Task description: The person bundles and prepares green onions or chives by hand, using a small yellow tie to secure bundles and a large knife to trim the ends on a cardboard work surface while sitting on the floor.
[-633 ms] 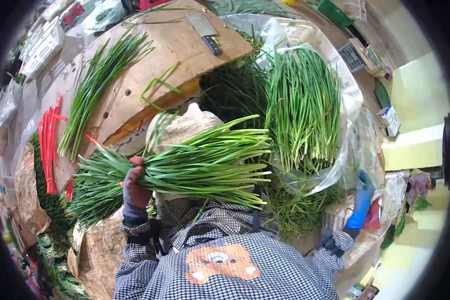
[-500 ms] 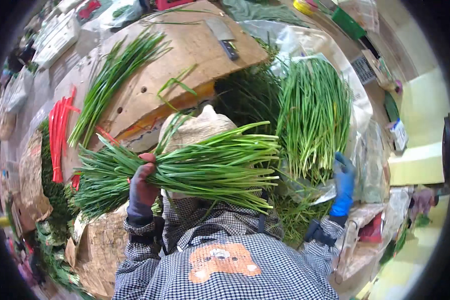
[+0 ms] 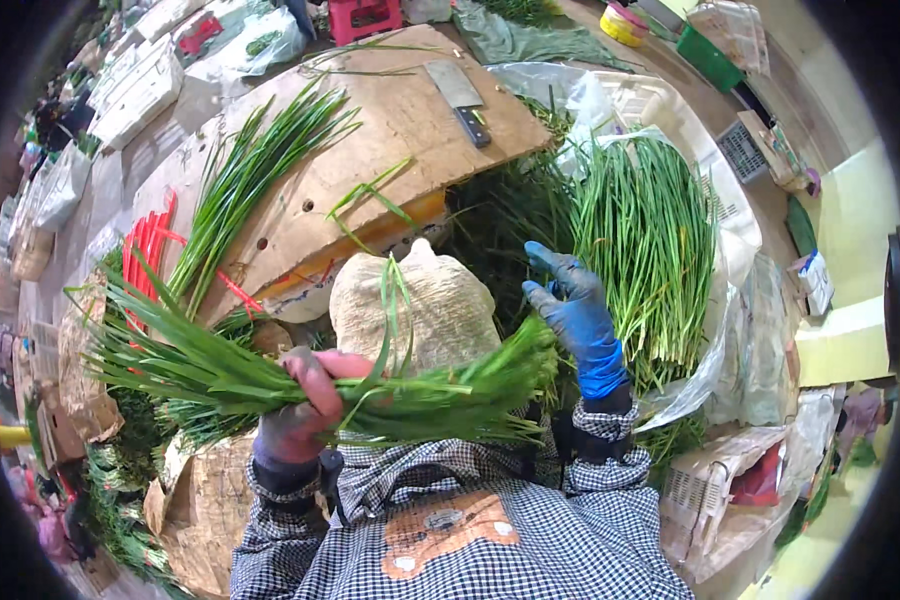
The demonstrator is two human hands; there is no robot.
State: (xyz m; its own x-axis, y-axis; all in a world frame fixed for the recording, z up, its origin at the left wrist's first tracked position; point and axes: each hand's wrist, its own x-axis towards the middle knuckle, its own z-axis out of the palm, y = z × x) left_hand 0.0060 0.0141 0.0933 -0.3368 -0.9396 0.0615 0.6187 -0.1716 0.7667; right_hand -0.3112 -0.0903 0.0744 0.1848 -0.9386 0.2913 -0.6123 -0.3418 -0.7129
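- The thick bundle of long flat green chive leaves point(image 3: 270, 385) lies crosswise just above your checked apron chest, in front of the rounded beige woven sack point(image 3: 415, 305). Its loose tips fan out to the left of the sack, and its cut ends reach to the sack's right.
- Judge this bundle as light but floppy: the leaves are soft and bend easily, so the long tip end will likely droop if you carry it from one point only. The blades look smooth and may slide past one another, and a hard squeeze would bruise them.
- The best hold is probably around the denser part of the bundle, below the sack, where the stalks are packed tightest, with a second support nearer the cut ends.
- Your left hand point(image 3: 305, 400), in a dark purplish glove, wraps around the bundle below the sack; its fingers are curled closed over the leaves, clamping them.
- Your right hand point(image 3: 575, 310), in a blue glove, is raised to the right of the sack, just above the bundle's cut ends. Its fingers are spread and loosely bent, gripping nothing; whether they brush the leaves behind them I cannot tell.
- A large heap of the same greens in a clear plastic bag point(image 3: 645, 235) sits right of the sack.
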